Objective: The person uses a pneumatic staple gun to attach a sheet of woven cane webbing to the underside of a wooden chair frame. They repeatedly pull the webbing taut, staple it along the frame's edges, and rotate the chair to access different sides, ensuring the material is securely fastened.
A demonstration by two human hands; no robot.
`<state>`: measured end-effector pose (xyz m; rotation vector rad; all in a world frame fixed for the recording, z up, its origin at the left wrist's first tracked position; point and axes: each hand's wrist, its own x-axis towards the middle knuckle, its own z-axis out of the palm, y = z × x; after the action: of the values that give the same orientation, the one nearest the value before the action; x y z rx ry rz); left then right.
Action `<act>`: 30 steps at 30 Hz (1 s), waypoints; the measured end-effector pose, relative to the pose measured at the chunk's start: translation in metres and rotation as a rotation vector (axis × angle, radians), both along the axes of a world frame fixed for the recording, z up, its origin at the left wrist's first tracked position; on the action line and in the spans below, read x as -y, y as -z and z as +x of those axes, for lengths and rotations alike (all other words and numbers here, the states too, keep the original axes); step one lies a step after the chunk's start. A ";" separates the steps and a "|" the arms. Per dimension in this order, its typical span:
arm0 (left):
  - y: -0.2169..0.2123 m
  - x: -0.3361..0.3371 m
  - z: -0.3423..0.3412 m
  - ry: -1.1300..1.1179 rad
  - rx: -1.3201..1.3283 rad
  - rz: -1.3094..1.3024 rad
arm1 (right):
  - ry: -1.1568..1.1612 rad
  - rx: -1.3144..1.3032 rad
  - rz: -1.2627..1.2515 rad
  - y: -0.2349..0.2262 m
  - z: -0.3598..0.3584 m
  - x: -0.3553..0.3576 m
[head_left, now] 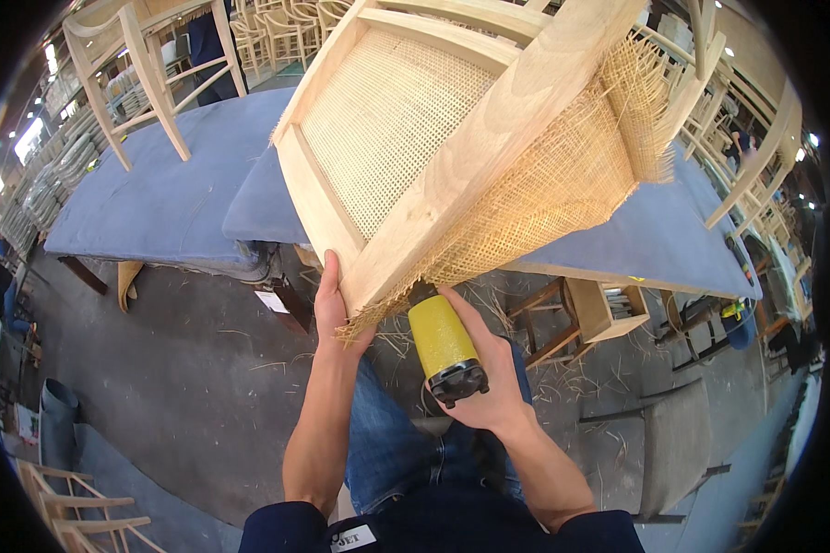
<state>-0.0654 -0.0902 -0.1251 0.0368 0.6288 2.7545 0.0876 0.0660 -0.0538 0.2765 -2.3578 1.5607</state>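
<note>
- We have a pale wooden chair frame [493, 143] tilted up in front of us, its near corner in our left hand [332, 309] and the rest rising away from that grip, over the table; what bears the far end we cannot tell.
- The left grip is closed around the corner, one digit up its left side and the others partly hidden.
- We judge the wood stiff and moderately heavy, probably smooth enough to slide a little; with most of it beyond our grip, it could swing. The solid rails and corners look like the sound holds.
- Just beyond the left grip, the woven cane panel [397, 120] sits taut inside the rails; it is likely springy but breakable under a hard thumb, so we would not lift by it.
- Right of the grip, the loose cane edging [563, 166] flares out, frayed; it seems light, bendy and scratchy, a poor handhold.
- Our right hand [493, 378] wraps a yellow handheld power tool [444, 336] just right of the left grip, its nose at the cane edge; contact is hidden. The thick body probably suits a full-palm hold.
- Beyond both grips spreads the blue-covered table [157, 203]; below and right, cane scraps [563, 387] litter the floor.
</note>
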 end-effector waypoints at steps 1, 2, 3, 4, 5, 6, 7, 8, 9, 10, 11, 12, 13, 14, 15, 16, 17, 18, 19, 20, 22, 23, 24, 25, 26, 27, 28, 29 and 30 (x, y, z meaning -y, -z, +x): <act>0.001 0.001 0.000 -0.004 0.000 -0.003 | -0.011 -0.044 0.017 0.001 0.000 0.001; 0.002 0.001 -0.001 0.009 0.002 -0.001 | -0.005 -0.070 0.033 0.002 0.000 0.003; 0.003 0.001 -0.001 0.008 0.035 -0.020 | 0.003 -0.094 0.044 0.004 -0.001 0.004; 0.004 0.001 -0.002 0.013 -0.007 -0.003 | 0.005 -0.093 0.048 0.005 -0.002 0.005; 0.006 0.001 -0.003 0.001 -0.012 -0.004 | 0.006 -0.086 0.048 0.006 -0.002 0.005; 0.008 0.001 -0.003 -0.002 -0.016 -0.001 | -0.002 -0.085 0.027 0.007 -0.002 0.005; 0.009 0.000 -0.004 -0.009 -0.005 -0.006 | -0.012 -0.028 0.019 0.007 -0.003 0.004; 0.010 0.000 -0.004 -0.009 0.001 -0.005 | -0.030 0.015 -0.009 0.008 -0.003 0.004; 0.010 0.000 -0.004 0.009 0.001 -0.004 | -0.048 0.065 -0.040 0.008 -0.003 0.003; 0.010 0.001 -0.003 0.006 0.031 -0.013 | -0.047 0.077 -0.048 0.008 -0.002 0.003; 0.010 0.001 -0.003 0.017 0.035 -0.013 | -0.049 0.075 -0.050 0.009 -0.002 0.003; 0.009 0.002 -0.002 0.034 0.012 -0.005 | -0.051 0.036 -0.056 0.009 -0.001 0.004; 0.007 0.002 -0.002 0.031 0.002 -0.016 | -0.026 0.003 -0.023 0.010 0.000 0.004; 0.006 0.003 -0.001 0.029 -0.020 -0.017 | -0.005 -0.052 0.007 0.010 0.001 0.005; 0.005 0.003 0.000 0.025 -0.026 -0.016 | 0.011 -0.121 0.028 0.011 0.002 0.006; 0.004 0.003 0.001 0.028 -0.028 -0.015 | 0.011 -0.116 0.031 0.011 0.002 0.007; 0.003 0.003 0.002 0.030 -0.015 -0.014 | 0.006 -0.126 0.024 0.012 0.003 0.008; 0.002 0.003 0.002 0.041 0.008 -0.003 | 0.003 -0.137 0.001 0.013 0.003 0.008; 0.002 0.002 0.003 0.032 -0.004 -0.007 | 0.000 -0.137 0.014 0.013 0.003 0.009; 0.002 0.002 0.003 0.033 0.000 -0.004 | -0.001 -0.134 0.011 0.014 0.003 0.008; 0.003 0.001 0.002 0.031 0.003 0.003 | -0.024 -0.094 -0.015 0.015 0.002 0.007; 0.004 0.001 0.002 0.029 0.004 0.007 | -0.046 -0.056 -0.036 0.016 0.002 0.007; 0.005 0.000 0.002 0.028 0.004 0.012 | -0.068 -0.019 -0.057 0.016 0.002 0.006; 0.006 0.000 0.002 0.016 -0.007 -0.004 | -0.075 0.014 -0.057 0.017 0.001 0.006; 0.006 0.000 0.002 0.004 -0.018 -0.019 | -0.084 0.047 -0.058 0.017 0.001 0.006; 0.006 0.000 0.003 0.005 -0.027 -0.004 | -0.096 0.078 -0.060 0.017 0.001 0.006; 0.006 0.000 0.003 -0.007 -0.012 -0.039 | -0.095 0.103 -0.061 0.017 0.001 0.006; 0.005 0.001 0.004 -0.007 -0.010 -0.034 | -0.099 0.109 -0.055 0.017 0.001 0.006; 0.004 0.000 0.005 0.015 -0.015 -0.004 | -0.101 0.113 -0.049 0.017 0.002 0.006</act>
<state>-0.0604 -0.0906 -0.1287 0.0610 0.6356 2.7409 0.0893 0.0597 -0.0711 0.3079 -2.4209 1.7204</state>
